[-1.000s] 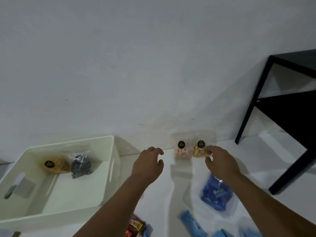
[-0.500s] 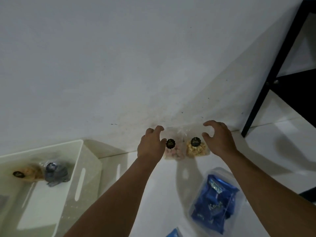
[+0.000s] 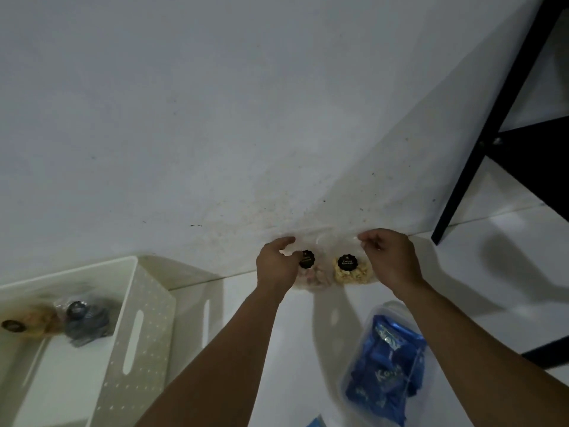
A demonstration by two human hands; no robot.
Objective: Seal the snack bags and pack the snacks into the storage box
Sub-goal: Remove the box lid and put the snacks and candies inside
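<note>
**Against the wall, both hands close on the two small bags**

Against the wall, at the back of the floor, your hands have come in from hovering a moment ago and now reach the two small clear snack bags standing side by side. Your left hand [image 3: 277, 266] curls its grip around the pink snack bag [image 3: 311, 272]; your right hand [image 3: 389, 260] pinches near the top edge of the yellow snack bag [image 3: 349, 271], though whether it has the film itself you cannot tell for sure. That suggests sealing is about to start on this pair.

Count what is around: two small bags at the wall, two already lying in the white storage box [image 3: 147, 318] at your left, one large clear bag of blue packets [image 3: 385, 365] near your right forearm, and one black table leg [image 3: 480, 143].
</note>
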